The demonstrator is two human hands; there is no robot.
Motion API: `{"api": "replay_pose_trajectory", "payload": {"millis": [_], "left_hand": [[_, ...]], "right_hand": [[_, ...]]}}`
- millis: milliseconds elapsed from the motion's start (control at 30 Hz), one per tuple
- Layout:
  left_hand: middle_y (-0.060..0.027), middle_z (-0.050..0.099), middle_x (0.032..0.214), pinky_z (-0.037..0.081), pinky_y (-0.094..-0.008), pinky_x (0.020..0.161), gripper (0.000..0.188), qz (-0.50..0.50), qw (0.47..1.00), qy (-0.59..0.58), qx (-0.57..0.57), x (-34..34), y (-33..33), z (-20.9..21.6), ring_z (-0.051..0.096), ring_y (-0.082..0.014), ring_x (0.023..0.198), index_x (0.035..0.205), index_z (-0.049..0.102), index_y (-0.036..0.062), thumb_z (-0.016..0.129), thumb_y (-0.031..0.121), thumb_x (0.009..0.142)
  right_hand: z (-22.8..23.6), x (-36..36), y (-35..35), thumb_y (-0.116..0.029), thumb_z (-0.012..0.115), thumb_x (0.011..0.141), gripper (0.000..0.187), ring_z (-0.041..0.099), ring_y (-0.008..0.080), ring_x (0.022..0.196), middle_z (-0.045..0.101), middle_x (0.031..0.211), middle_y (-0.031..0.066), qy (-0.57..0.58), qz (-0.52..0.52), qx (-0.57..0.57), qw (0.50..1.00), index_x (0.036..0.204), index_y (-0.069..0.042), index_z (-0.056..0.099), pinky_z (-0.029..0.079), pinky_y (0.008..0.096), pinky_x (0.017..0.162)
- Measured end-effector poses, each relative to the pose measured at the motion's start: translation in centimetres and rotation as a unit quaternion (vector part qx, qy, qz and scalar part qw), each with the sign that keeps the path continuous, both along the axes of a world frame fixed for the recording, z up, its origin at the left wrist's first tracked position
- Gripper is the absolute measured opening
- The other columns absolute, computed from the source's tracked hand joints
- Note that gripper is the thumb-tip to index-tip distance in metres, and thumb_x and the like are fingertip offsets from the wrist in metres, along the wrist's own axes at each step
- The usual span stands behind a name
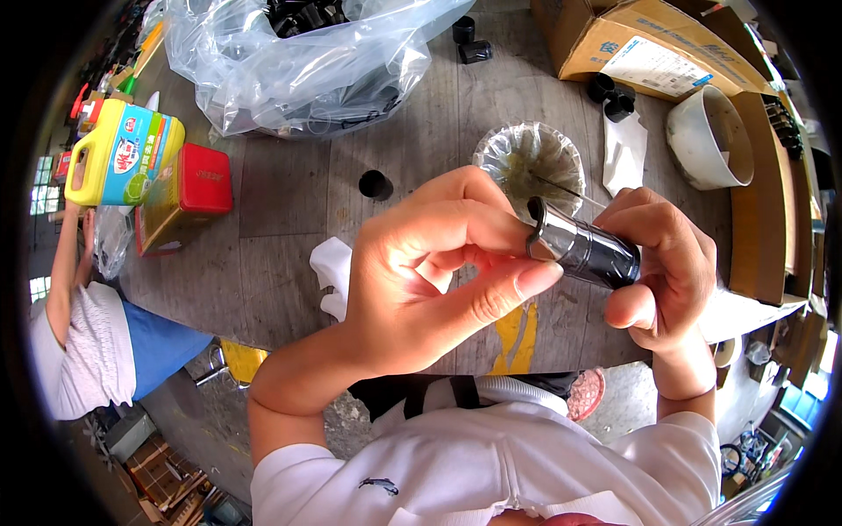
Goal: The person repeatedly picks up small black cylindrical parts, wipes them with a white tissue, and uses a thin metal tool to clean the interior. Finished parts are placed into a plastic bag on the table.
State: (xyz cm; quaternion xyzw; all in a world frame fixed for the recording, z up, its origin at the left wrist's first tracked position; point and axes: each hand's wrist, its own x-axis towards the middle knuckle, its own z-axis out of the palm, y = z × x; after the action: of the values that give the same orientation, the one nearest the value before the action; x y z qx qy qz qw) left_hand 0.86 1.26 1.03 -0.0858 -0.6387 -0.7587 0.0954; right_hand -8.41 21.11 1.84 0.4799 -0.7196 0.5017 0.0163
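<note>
My left hand (438,280) pinches the rim of a short, glossy black plastic tube (589,250) between thumb and fingertips. The tube is tilted, its open end toward that hand. At its other end my right hand (671,263) is curled, with fingers close against the tube. A thin dark stick (570,189) runs from the right fingers out over a bowl lined with clear plastic (529,140). How the right fingers grip it is partly hidden. The bowl holds something yellowish at its bottom.
Black tube pieces (375,185) stand on the grey wooden table (281,197). Around it are a large clear bag (307,88), yellow jug (127,153), red tin (203,180), white tub (710,138), cardboard box (653,44) and white tissues (331,267). Another person's arm (66,272) is at left.
</note>
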Motion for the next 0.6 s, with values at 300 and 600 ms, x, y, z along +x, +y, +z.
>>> {"api": "replay_pose_trajectory", "payload": {"millis": [300, 600], "left_hand": [[-0.0044, 0.053, 0.087, 0.036, -0.0246, 0.070, 0.016, 0.007, 1.000, 0.006, 0.001, 0.1, -0.4, 0.0, 0.043, -0.0101, 0.079, 0.086, 0.062, 0.0007, 0.073, 0.012, 0.083], [-0.0052, 0.052, 0.090, 0.037, -0.0230, 0.069, 0.012, 0.006, 0.999, 0.018, -0.031, 0.2, -0.4, 0.3, 0.044, -0.0091, 0.077, 0.091, 0.065, 0.0003, 0.072, 0.005, 0.083]], "right_hand": [[-0.4, 0.5, -0.1, -0.047, 0.082, 0.069, 0.062, 0.056, 0.0194, 0.066, 0.061, 0.080, 0.0131, 0.019, 0.002, -0.019, 1.000, 0.094, 0.004, 0.057, 0.043, 0.0303, 0.059], [0.0, -0.2, -0.5, -0.045, 0.080, 0.068, 0.050, 0.057, 0.0205, 0.055, 0.060, 0.070, 0.0064, 0.087, 0.012, 0.022, 0.996, 0.077, -0.002, 0.056, 0.044, 0.0296, 0.049]]}}
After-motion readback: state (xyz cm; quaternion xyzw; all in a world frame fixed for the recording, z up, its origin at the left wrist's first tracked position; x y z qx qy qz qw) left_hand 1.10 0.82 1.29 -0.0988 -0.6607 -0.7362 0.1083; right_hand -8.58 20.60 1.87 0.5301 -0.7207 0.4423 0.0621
